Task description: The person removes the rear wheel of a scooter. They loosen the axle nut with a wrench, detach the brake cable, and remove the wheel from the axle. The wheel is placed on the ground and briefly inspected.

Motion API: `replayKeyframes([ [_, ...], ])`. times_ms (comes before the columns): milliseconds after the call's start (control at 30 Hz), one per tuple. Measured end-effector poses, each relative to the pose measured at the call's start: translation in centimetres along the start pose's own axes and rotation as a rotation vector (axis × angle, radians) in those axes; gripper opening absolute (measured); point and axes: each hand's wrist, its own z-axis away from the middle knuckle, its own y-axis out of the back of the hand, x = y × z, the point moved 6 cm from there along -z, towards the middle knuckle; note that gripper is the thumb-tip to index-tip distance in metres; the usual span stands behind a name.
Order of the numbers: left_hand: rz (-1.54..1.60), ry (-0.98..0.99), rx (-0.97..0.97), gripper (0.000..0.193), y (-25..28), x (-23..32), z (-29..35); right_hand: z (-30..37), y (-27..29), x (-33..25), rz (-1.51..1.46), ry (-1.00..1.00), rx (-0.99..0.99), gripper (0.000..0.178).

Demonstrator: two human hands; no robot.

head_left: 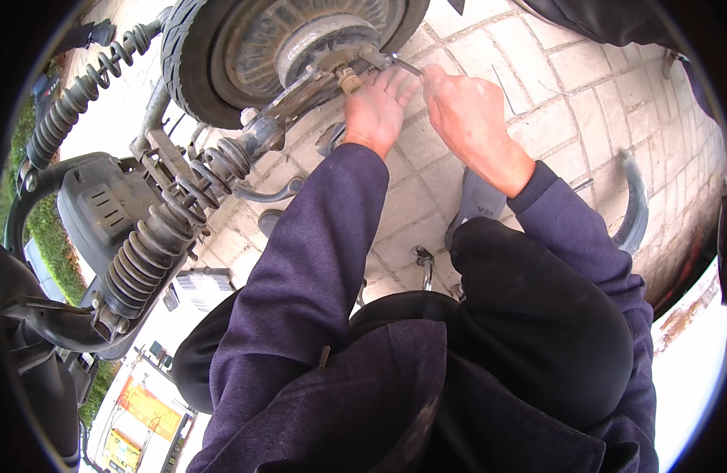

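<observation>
At the top stands a scooter-type wheel with a black tyre and a dusty metal hub. A nut-and-bolt axle end sticks out from the arm beside the hub. My left hand is turned palm up at this axle end, its fingers stretched out beneath the metal parts. To its right, my right hand is closed around a thin dark metal rod-like tool. The tool's far tip meets the hardware near the hub; its handle end is hidden in my fist.
A coil-spring shock absorber and a grey plastic housing stand at left, with another shock absorber beyond. A curved grey piece lies on the paving at right. A chrome metal part is between my knees, near a grey shoe.
</observation>
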Motion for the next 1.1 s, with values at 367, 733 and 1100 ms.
replayKeyframes([
  [367,-0.169,0.094,0.131,0.053,0.9,-0.7,-1.2,-0.7,-1.7,-2.4,0.136,-0.008,-0.337,0.011],
  [733,-0.265,-0.008,0.072,0.050,-0.3,0.1,-0.8,3.4,-12.5,2.5,0.123,-0.096,-0.428,0.015],
  [1100,-0.112,0.012,0.132,0.044,-1.2,0.0,-0.8,-5.2,-11.3,8.8,0.148,0.016,-0.162,0.017],
])
